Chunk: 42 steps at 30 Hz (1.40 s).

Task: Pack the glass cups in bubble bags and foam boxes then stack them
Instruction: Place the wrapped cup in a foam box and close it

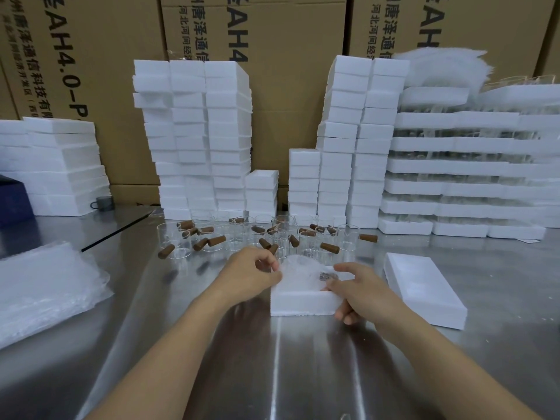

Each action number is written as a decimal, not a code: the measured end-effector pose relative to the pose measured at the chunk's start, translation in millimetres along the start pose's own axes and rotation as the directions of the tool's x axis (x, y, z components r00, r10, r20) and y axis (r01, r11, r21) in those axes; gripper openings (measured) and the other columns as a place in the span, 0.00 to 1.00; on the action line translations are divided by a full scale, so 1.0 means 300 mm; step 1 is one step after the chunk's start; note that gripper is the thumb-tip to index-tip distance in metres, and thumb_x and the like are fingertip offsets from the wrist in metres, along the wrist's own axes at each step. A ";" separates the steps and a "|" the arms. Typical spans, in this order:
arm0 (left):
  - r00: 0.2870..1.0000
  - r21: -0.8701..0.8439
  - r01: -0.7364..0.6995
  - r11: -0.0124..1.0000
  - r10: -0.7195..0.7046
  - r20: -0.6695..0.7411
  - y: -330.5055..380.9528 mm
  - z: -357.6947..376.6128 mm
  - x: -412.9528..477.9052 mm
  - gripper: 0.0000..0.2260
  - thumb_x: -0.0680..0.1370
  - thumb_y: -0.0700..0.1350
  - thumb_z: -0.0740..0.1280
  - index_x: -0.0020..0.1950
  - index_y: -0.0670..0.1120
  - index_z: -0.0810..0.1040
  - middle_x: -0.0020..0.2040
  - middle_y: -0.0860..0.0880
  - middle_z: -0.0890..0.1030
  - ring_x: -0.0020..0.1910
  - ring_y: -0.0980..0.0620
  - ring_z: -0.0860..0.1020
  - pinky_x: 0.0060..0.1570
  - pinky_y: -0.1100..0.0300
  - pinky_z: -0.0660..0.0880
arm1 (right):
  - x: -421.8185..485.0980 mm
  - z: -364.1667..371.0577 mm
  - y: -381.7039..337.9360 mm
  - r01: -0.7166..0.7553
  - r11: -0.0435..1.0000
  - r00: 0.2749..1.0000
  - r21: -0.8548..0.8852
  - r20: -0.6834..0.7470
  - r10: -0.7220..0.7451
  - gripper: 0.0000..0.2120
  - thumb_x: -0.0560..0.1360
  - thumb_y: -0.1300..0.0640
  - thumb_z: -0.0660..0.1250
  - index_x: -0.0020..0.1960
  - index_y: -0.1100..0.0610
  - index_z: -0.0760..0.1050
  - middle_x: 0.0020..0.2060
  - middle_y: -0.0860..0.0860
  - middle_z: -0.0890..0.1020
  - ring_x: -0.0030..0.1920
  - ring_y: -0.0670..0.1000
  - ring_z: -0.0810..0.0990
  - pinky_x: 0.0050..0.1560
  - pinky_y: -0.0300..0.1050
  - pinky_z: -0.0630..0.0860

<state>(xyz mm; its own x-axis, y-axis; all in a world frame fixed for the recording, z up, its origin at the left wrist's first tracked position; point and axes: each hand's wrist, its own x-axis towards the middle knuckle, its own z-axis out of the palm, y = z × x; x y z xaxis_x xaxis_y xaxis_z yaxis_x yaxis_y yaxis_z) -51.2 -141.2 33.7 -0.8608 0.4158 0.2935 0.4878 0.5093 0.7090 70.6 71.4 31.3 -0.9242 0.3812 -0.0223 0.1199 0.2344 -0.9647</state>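
A white foam box (pixel 303 303) lies on the steel table in front of me. A glass cup wrapped in a bubble bag (pixel 306 269) rests in it, its brown handle showing through the plastic. My left hand (pixel 251 272) pinches the bag's left edge. My right hand (pixel 356 291) grips the box's right front corner, thumb over the bag. A foam lid (pixel 424 287) lies to the right. Several clear glass cups with brown wooden handles (pixel 260 234) stand behind the box.
A pile of bubble bags (pixel 45 286) lies at the left. Tall stacks of foam boxes (pixel 197 137) (pixel 354 140) rise at the back before cardboard cartons (pixel 285 31). Foam trays of cups (pixel 466 168) fill the right. A grey mug (pixel 104 204) sits back left.
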 end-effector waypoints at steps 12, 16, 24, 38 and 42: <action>0.996 0.187 -0.064 0.980 0.075 -0.055 0.027 -0.002 -0.020 0.09 0.74 0.51 0.76 0.34 0.61 0.85 0.47 0.62 0.85 0.50 0.62 0.80 0.49 0.57 0.78 | 0.025 0.009 0.016 -0.053 0.998 0.998 0.019 -0.034 0.054 0.06 0.81 0.55 0.71 0.55 0.57 0.78 0.47 0.53 0.87 0.24 0.50 0.82 0.20 0.37 0.71; 0.991 0.340 -0.075 0.937 0.109 -0.082 0.044 0.000 -0.031 0.08 0.72 0.54 0.73 0.33 0.61 0.82 0.48 0.64 0.83 0.52 0.61 0.80 0.50 0.55 0.78 | 0.025 0.010 0.014 -0.055 0.998 0.998 0.018 -0.039 0.056 0.08 0.80 0.54 0.72 0.55 0.57 0.78 0.48 0.54 0.86 0.24 0.51 0.83 0.20 0.38 0.72; 0.990 0.318 -0.094 0.944 0.121 -0.066 0.031 0.004 -0.029 0.04 0.71 0.53 0.73 0.38 0.56 0.81 0.47 0.60 0.81 0.49 0.61 0.78 0.44 0.59 0.76 | 0.023 0.013 0.015 -0.050 0.999 0.997 0.010 -0.051 0.051 0.07 0.80 0.54 0.72 0.56 0.56 0.79 0.45 0.53 0.86 0.24 0.51 0.83 0.20 0.38 0.72; 0.983 0.338 -0.086 0.937 0.134 -0.122 0.042 0.008 -0.030 0.05 0.75 0.57 0.72 0.41 0.60 0.81 0.47 0.62 0.81 0.47 0.64 0.77 0.38 0.63 0.70 | 0.021 0.009 0.016 -0.048 0.998 0.998 0.026 -0.048 0.050 0.06 0.80 0.54 0.71 0.56 0.54 0.79 0.47 0.54 0.85 0.25 0.52 0.83 0.21 0.37 0.70; 0.992 0.298 -0.041 0.954 0.075 -0.101 0.040 0.023 -0.029 0.08 0.72 0.59 0.71 0.37 0.58 0.83 0.45 0.63 0.82 0.46 0.62 0.79 0.40 0.62 0.73 | 0.028 0.004 0.024 0.043 0.995 0.995 -0.086 -0.091 -0.050 0.07 0.81 0.58 0.66 0.54 0.47 0.79 0.46 0.56 0.80 0.22 0.50 0.79 0.20 0.36 0.68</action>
<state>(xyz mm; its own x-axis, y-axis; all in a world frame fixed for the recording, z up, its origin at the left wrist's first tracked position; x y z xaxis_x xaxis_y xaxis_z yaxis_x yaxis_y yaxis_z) -36.8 -133.6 35.2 -0.8322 0.3745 0.4088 0.5442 0.6928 0.4731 63.4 75.3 23.8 -0.8923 0.4486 0.0503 0.1112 0.3264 -0.9387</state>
